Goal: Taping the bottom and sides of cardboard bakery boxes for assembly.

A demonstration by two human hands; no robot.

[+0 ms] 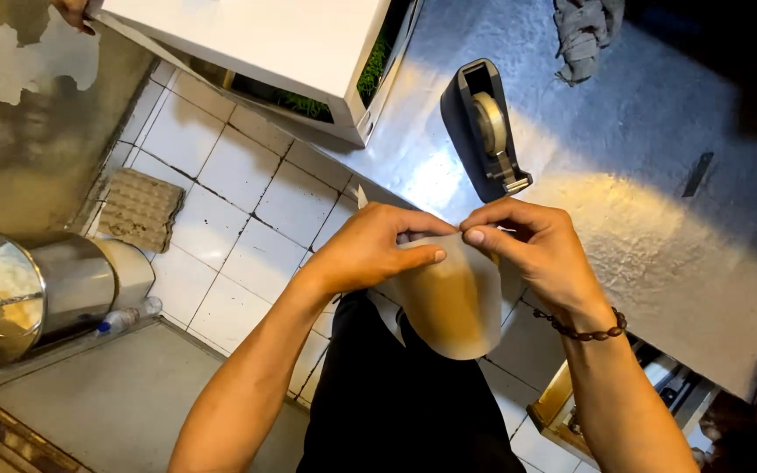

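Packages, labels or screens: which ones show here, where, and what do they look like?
No labels, signs or screens show.
Paper pouch: held between left hand and right hand, rounded, white and tan.
White box: top, on the steel counter, greenery inside.
Egg-carton piece: tiled floor, left, grey-brown.

Both forearms are bare, with no sleeves visible to the elbow; the right hand (543,250) carries a bracelet of dark brown oval beads (585,330) at the wrist, the left hand (368,250) wears nothing, and the lower body is clothed in plain black fabric (396,412).
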